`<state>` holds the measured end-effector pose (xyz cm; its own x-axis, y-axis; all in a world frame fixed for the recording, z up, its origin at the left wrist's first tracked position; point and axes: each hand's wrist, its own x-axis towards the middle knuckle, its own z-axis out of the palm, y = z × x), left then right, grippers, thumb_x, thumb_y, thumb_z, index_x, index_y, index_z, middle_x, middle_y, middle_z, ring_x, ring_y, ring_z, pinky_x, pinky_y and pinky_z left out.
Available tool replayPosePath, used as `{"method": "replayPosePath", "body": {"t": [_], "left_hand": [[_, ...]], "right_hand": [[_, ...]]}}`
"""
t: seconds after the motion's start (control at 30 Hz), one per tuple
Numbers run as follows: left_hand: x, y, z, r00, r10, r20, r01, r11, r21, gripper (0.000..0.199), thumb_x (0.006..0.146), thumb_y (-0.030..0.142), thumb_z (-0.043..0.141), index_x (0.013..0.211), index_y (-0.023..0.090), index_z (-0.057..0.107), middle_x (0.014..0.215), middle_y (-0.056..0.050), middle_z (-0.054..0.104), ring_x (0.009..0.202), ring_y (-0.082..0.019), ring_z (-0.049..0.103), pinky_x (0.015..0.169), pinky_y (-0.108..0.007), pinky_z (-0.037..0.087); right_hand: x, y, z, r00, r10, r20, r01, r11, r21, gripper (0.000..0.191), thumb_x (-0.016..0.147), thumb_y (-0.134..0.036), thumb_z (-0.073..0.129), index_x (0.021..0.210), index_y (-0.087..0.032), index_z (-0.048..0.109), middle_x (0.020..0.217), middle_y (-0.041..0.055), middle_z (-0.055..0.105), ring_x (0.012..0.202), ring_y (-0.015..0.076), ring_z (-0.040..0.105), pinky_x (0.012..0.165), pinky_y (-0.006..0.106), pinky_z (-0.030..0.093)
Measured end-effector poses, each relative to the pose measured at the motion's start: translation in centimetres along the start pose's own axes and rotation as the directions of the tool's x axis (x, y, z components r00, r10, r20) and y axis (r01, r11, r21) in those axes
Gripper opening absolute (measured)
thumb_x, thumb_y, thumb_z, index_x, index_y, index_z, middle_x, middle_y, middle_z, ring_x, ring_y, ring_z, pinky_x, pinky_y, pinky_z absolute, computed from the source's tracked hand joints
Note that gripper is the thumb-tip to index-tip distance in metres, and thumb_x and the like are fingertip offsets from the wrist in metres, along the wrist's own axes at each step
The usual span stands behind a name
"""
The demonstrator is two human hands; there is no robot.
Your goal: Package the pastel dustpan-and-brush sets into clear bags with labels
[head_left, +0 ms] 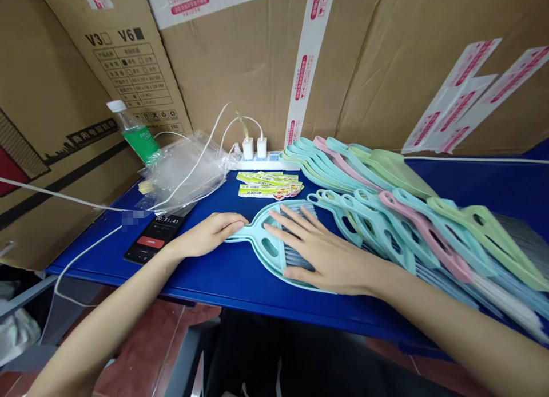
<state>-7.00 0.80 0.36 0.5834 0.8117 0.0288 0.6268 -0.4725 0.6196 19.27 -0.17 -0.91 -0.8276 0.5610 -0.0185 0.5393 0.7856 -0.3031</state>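
Observation:
A light blue dustpan (262,258) lies on the blue table, with a matching brush (271,245) nested in it, its grey bristles facing right. My left hand (214,232) is closed round the handle ends of both at the left. Over the brush head and bristles my right hand (319,251) lies flat with its fingers spread, hiding part of the bristles and the pan. Close by on the right are several brushes (386,231) in blue, pink and green, with a stack of dustpans (343,162) behind them.
Green-yellow labels (268,185) lie behind the dustpan, before a white power strip (274,163) with chargers. At the left are a phone (156,237), clear plastic bags (184,171), a green-labelled bottle (139,138) and white cables. Cardboard (240,59) stands along the back.

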Motion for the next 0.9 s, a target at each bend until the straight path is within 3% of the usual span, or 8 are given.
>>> {"method": "replayPosePath", "body": {"t": [0.13, 0.2, 0.3, 0.37, 0.53, 0.9], "left_hand": [[0.2, 0.1, -0.1, 0.999, 0.004, 0.034, -0.003, 0.999, -0.049, 0.034, 0.097, 0.038, 0.040, 0.105, 0.016, 0.065, 0.101, -0.006, 0.069, 0.090, -0.018, 0.061, 0.082, -0.027, 0.047], [0.3, 0.2, 0.0, 0.997, -0.053, 0.058, 0.059, 0.992, -0.110, 0.036, 0.096, 0.042, 0.042, 0.104, 0.016, 0.065, 0.092, -0.004, 0.067, 0.077, -0.016, 0.061, 0.070, -0.025, 0.049], [0.5, 0.4, 0.1, 0.982, -0.150, 0.118, 0.177, 0.947, -0.267, 0.041, 0.094, 0.048, 0.043, 0.104, 0.014, 0.063, 0.069, 0.003, 0.055, 0.051, -0.009, 0.049, 0.047, -0.020, 0.043], [0.6, 0.5, 0.3, 0.977, -0.167, 0.132, 0.203, 0.914, -0.351, 0.043, 0.091, 0.051, 0.046, 0.103, 0.013, 0.062, 0.062, 0.006, 0.048, 0.046, -0.007, 0.044, 0.041, -0.018, 0.040], [0.9, 0.5, 0.4, 0.981, -0.152, 0.123, 0.190, 0.883, -0.430, 0.047, 0.085, 0.057, 0.055, 0.094, 0.012, 0.065, 0.061, 0.006, 0.048, 0.045, -0.005, 0.041, 0.038, -0.016, 0.037], [0.8, 0.2, 0.4, 0.978, -0.171, 0.118, 0.206, 0.880, -0.429, 0.053, 0.083, 0.060, 0.059, 0.098, 0.010, 0.069, 0.055, 0.005, 0.049, 0.045, -0.006, 0.041, 0.040, -0.017, 0.037]], "right_hand": [[-0.2, -0.2, 0.3, 1.000, -0.022, -0.002, 0.022, 1.000, 0.002, 0.073, 0.095, -0.054, 0.046, 0.156, -0.020, 0.024, 0.164, 0.0126, 0.012, 0.148, 0.0352, -0.007, 0.114, 0.068, 0.003], [-0.3, -0.3, 0.4, 1.000, -0.023, 0.000, 0.023, 1.000, 0.020, 0.073, 0.096, -0.054, 0.045, 0.156, -0.021, 0.022, 0.164, 0.0124, 0.009, 0.147, 0.0351, -0.009, 0.114, 0.068, 0.005], [-0.4, -0.5, 0.6, 1.000, -0.017, 0.019, 0.016, 0.999, 0.039, 0.072, 0.097, -0.053, 0.041, 0.157, -0.019, 0.020, 0.164, 0.0145, 0.007, 0.147, 0.0349, -0.009, 0.114, 0.066, 0.007], [-0.4, -0.6, 0.8, 1.000, -0.012, 0.023, 0.011, 0.999, 0.038, 0.069, 0.098, -0.050, 0.039, 0.156, -0.016, 0.021, 0.163, 0.0164, 0.008, 0.147, 0.0354, -0.009, 0.115, 0.066, 0.008], [-0.5, -1.0, 1.0, 1.000, -0.015, -0.027, 0.015, 1.000, 0.021, 0.062, 0.101, -0.040, 0.035, 0.155, -0.014, 0.024, 0.162, 0.0176, 0.013, 0.147, 0.0358, -0.008, 0.114, 0.068, 0.011], [-0.6, -1.3, 1.0, 0.999, 0.006, -0.040, -0.006, 1.000, 0.011, 0.062, 0.100, -0.040, 0.038, 0.155, -0.013, 0.027, 0.162, 0.0177, 0.016, 0.147, 0.0389, -0.002, 0.113, 0.069, 0.015]]}}
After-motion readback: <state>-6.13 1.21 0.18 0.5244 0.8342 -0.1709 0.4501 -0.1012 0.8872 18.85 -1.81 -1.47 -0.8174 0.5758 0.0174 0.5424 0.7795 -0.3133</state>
